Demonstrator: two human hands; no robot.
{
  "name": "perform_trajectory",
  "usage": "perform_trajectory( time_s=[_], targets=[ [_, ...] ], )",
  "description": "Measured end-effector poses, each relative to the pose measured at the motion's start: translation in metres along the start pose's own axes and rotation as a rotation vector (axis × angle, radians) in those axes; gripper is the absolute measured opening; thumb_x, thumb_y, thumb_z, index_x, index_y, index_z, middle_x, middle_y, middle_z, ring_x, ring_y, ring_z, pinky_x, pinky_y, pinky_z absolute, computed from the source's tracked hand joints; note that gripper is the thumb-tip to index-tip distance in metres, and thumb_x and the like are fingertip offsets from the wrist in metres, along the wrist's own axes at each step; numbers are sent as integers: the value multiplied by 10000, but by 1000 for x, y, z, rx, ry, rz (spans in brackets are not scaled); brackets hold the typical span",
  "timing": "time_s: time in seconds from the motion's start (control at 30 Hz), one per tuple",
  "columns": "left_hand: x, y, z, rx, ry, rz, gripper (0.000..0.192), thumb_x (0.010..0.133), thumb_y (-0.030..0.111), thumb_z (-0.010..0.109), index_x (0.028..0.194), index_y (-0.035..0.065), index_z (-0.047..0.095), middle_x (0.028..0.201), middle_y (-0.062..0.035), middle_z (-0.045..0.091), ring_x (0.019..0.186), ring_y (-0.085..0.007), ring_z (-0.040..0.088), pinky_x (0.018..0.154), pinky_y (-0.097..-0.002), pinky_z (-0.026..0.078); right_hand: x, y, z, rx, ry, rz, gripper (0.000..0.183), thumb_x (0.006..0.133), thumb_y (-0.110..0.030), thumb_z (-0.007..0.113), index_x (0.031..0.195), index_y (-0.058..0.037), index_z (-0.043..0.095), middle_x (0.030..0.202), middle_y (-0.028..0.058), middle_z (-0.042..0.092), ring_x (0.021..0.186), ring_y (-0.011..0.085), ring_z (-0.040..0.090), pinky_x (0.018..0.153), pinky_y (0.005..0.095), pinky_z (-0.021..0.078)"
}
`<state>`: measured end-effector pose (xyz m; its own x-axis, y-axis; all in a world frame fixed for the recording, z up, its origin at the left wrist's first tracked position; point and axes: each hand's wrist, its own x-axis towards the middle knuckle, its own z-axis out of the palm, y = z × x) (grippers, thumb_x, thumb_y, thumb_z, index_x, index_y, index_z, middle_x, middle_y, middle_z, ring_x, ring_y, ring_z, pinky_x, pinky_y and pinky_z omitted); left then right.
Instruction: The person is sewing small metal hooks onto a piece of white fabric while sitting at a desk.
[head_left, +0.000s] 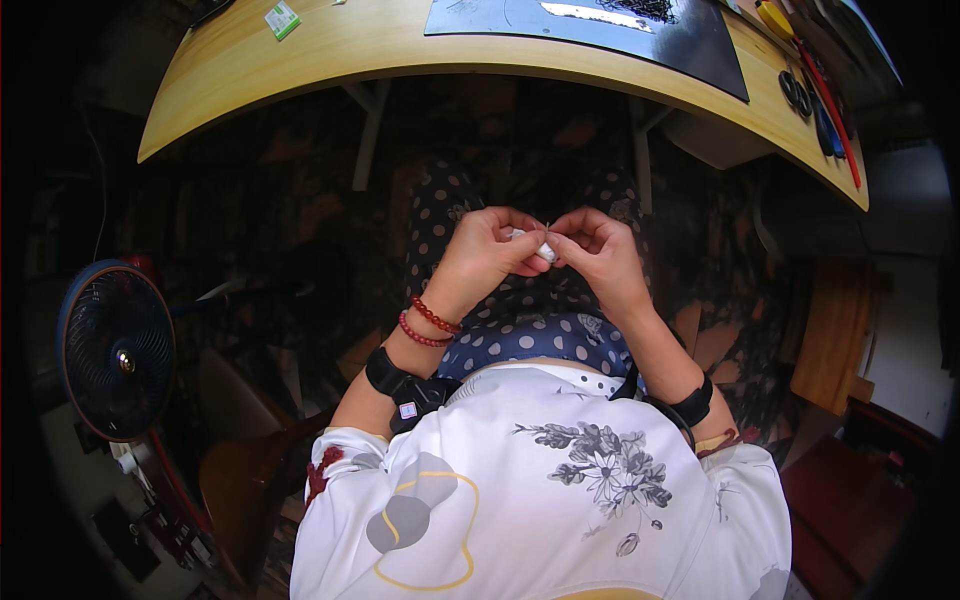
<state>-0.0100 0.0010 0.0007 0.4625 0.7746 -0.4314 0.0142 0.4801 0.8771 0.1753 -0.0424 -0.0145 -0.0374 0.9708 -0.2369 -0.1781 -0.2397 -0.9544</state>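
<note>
My left hand (495, 244) and my right hand (600, 255) meet above my lap, fingertips close together. Between them is a small white object (547, 253), partly hidden by the fingers; its kind is unclear. My left fingers and thumb hold it. The right thumb and forefinger pinch something thin at its upper end, too small to name. Two red bead bracelets (429, 322) circle my left wrist. Dotted trousers (517, 341) lie beneath the hands.
Ahead stands a wooden table (300, 82) bearing a dark metal sheet (697, 60), a small green and white packet (283, 20), scissors (795, 94) and several tools at the right. An electric fan (116, 352) is at the left. A wooden stool or bench top (832, 337) is at the right.
</note>
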Motion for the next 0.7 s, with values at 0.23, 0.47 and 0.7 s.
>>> perform_trajectory(
  time_s=[0.23,0.47,0.7],
  targets=[
    [0,-3,0,-7,0,-1,236,967,138,676,1096,-55,638,930,-115,728,798,-152,733,714,-238,603,1,2,-1,-205,32,-104,90,913,-32,706,968,21,659,883,45,692,777,81,663,694,207,537],
    [0,-4,0,-11,-3,11,237,971,149,681,1090,-52,645,926,-108,727,795,-146,733,708,-235,602,1,4,-2,-214,33,-107,83,915,-29,702,961,22,655,879,40,688,791,80,666,697,208,546],
    [0,-5,0,15,-12,10,245,969,170,685,1077,-48,653,900,-92,727,762,-124,721,687,-221,592,-2,-1,-1,-292,32,-124,78,904,-22,700,954,20,657,879,38,698,785,74,671,707,202,539]
  ],
)
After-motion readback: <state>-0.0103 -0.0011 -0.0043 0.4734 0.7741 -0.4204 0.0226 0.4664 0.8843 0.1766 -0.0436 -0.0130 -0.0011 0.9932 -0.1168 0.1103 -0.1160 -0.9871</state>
